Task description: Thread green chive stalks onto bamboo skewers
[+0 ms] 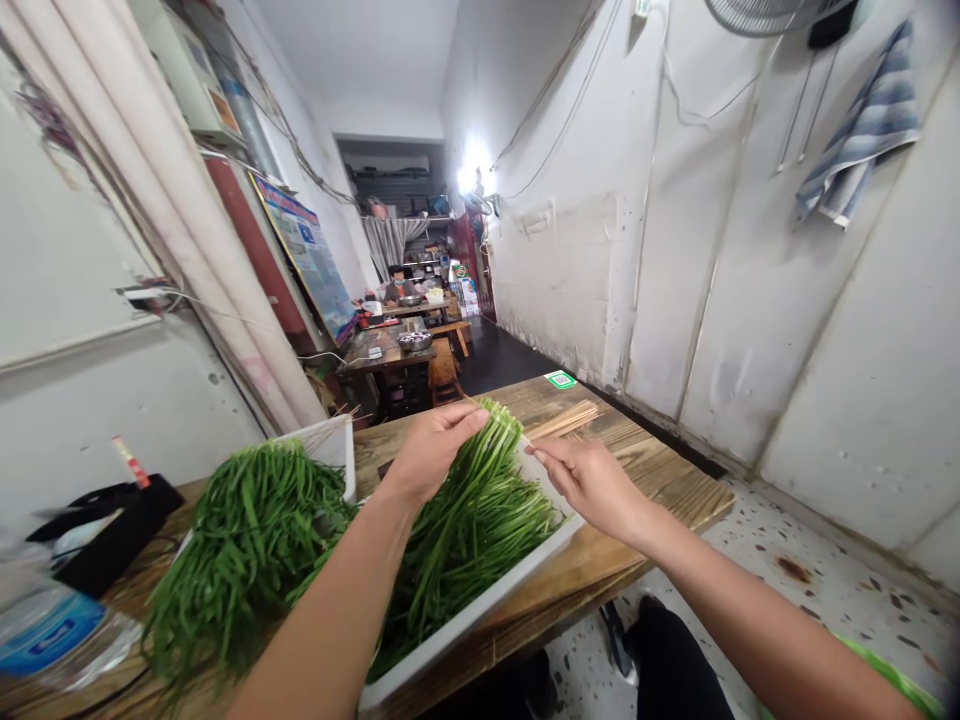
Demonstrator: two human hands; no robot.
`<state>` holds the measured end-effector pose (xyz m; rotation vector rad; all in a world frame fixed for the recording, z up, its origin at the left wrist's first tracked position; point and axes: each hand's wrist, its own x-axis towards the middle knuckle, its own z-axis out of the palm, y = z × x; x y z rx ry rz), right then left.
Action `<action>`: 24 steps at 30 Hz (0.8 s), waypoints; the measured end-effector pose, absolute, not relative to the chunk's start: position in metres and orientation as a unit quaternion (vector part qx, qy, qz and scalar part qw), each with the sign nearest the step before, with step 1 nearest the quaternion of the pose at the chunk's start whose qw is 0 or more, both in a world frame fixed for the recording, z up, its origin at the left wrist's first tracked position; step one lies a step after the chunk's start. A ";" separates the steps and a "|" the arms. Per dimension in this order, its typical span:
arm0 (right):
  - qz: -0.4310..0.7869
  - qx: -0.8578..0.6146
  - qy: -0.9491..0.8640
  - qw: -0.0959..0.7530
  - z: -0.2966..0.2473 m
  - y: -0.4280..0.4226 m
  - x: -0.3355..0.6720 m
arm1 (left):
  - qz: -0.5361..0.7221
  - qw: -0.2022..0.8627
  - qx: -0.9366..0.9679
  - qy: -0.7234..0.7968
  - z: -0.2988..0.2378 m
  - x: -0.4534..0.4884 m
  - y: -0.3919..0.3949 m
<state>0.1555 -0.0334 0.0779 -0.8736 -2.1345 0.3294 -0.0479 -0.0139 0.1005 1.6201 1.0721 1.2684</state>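
My left hand (431, 448) pinches the tips of a bunch of green chives (480, 500) that lies in a white tray (480, 610) on the wooden table (660, 470). My right hand (592, 480) is closed on a thin bamboo skewer (531, 441), its point held toward the chive tips near my left fingers. A pile of bamboo skewers (566, 420) lies on the table just beyond my right hand. A second heap of chives (247, 540) fills another white tray (334, 450) to the left.
A plastic water bottle (52, 630) and a black box (112, 530) sit at the table's left end. A green sticker (559, 379) marks the far edge. Further tables with bowls (414, 340) stand down the narrow room. A striped towel (862, 130) hangs on the right wall.
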 end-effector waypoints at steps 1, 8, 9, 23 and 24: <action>0.124 -0.346 -0.846 0.387 0.077 -0.035 0.158 | 0.494 0.400 0.644 0.426 0.099 -0.049 -0.015; 0.142 -0.332 -0.852 0.379 0.073 -0.049 0.163 | 0.431 0.382 0.688 0.442 0.099 -0.053 -0.027; 0.145 -0.333 -0.851 0.380 0.073 -0.050 0.162 | 0.426 0.380 0.691 0.444 0.100 -0.052 -0.029; 0.146 -0.264 -0.795 0.526 0.139 -0.044 0.164 | 0.299 0.481 0.728 0.386 0.109 -0.053 -0.029; 0.147 -0.267 -0.776 0.552 0.145 -0.043 0.169 | 0.254 0.489 0.732 0.400 0.107 -0.057 -0.031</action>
